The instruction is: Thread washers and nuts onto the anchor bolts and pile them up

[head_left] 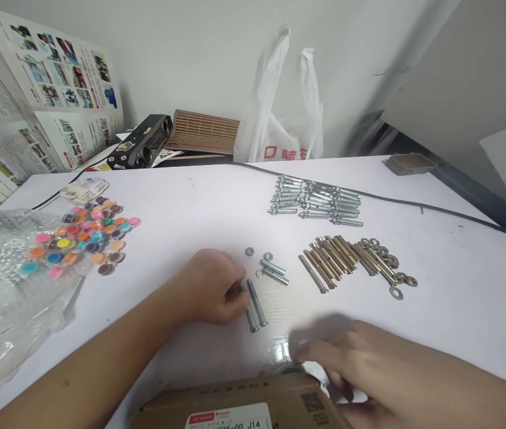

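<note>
While the left hand [212,287] curls its fingers narrowly at the far end of two slim silver metal bolts with flared ends [257,304], whether it pinches one cannot be told. The pair lies on the white bench [190,220] just beside those fingertips, long axes running toward the wearer and slightly rightward, flared ends nearest the body. The left hand is clearly closer to them; the right hand [351,360], blurred and partly bent, is at the brown cardboard box [217,393], its grip unclear.
</note>
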A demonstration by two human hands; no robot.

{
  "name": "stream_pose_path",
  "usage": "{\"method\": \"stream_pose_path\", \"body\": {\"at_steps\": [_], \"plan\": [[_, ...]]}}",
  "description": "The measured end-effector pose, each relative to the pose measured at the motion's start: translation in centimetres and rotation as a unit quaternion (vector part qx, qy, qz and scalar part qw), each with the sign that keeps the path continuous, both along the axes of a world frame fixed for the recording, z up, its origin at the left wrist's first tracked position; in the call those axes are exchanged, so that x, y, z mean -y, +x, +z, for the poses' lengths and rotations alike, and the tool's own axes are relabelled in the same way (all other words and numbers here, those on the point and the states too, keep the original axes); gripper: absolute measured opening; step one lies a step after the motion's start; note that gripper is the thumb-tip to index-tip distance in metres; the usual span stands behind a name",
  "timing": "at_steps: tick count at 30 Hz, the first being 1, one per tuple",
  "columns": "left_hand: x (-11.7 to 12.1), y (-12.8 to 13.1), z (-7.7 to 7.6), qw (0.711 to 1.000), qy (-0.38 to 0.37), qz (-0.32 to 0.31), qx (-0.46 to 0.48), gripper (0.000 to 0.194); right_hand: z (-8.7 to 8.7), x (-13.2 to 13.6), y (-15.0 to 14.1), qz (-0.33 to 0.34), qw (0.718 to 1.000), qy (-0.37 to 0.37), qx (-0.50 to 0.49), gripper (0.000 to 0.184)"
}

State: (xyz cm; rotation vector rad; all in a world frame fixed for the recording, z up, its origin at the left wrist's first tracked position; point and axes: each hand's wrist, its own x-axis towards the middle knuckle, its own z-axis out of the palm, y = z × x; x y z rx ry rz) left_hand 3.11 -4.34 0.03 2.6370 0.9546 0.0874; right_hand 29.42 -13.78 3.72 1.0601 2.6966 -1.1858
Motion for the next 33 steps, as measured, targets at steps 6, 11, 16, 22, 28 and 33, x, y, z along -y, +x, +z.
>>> {"method": "stream_pose_path", "body": {"at_steps": [6, 11, 16, 22, 28, 33], "plan": [[0.1, 0.1, 0.1, 1.0, 0.007, 0.011, -0.015, 0.025, -1.3, -1.6, -0.4, 0.075, 0.995, -0.038, -0.061, 0.023], [0.3, 0.5, -0.1, 0.993, 0.022, 0.106, -0.048, 0.022, -2.8, -2.1, 0.1, 0.097, 0.99, -0.012, -0.105, 0.017], [0.2, 0.7, -0.2, 0.984, 0.02, 0.162, -0.064, 0.024, -2.8, -2.8, 0.2, 0.071, 0.984, -0.038, -0.161, 0.023], [0.1, 0.7, 0.0, 0.99, 0.034, 0.124, -0.065, 0.035, -1.7, -3.4, -0.2, -0.047, 0.985, -0.092, -0.139, 0.037], [0.1, 0.4, -0.2, 0.989, 0.016, 0.139, -0.043, 0.029, -2.4, -3.0, -0.6, -0.112, 0.98, -0.11, -0.124, 0.025], [-0.2, 0.6, 0.5, 0.979, -0.07, 0.19, -0.02, 0.026, -3.4, -2.2, -1.8, -0.215, 0.97, -0.074, -0.082, 0.034]]}}
